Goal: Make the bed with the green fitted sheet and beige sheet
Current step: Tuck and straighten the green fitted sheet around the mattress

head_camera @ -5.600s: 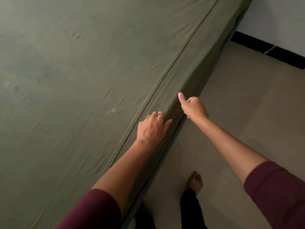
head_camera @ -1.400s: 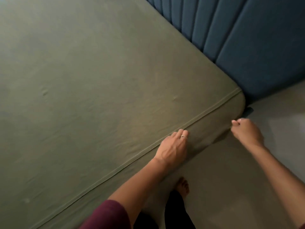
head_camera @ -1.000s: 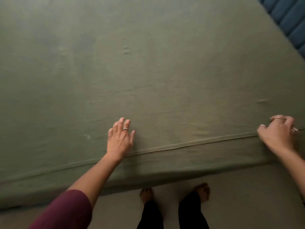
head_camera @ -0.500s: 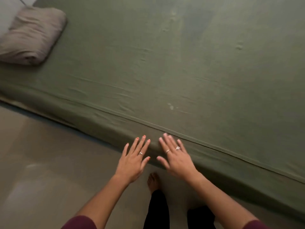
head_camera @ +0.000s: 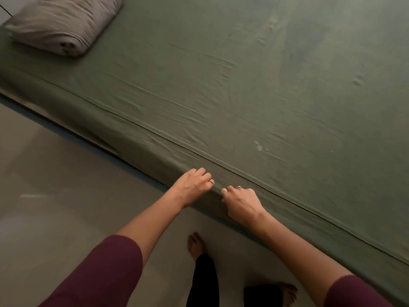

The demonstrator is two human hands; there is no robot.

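Green cotton fitted sheet point(head_camera: 254, 89) is already on the mattress, covers the whole top and wraps down the near side; stitched seam runs along the top edge from 10 o'clock to 4 o'clock. So the fitted-sheet stage looks mostly done, judging by coverage. Still untidy: long creases and small puckers fan out across the top above the hands, more ripples toward 1 o'clock, a pale spot at 3 o'clock of the hands. The bottom hem along the side is in shadow, cannot tell if it is tucked under fully.

Left hand point(head_camera: 192, 186) and right hand point(head_camera: 240, 201) sit close together at the mattress side edge, just below the seam, near frame centre. Both have fingers curled into the green cloth; each grip reads as narrow, pinching a fold of the sheet's side panel. Likely tugging it down to take out slack.

Beige sheet point(head_camera: 63, 23) is not spread yet: it lies bundled, rolled and wrinkled, on top of the green sheet at the 10 o'clock corner of the bed, well apart from the hands. That whole stage is left: unroll, spread, smooth.

Grey floor point(head_camera: 57, 178) at 8 o'clock, person stands barefoot on it beside the bed, maroon sleeves, dark trousers.

Rough estimate: about halfway.
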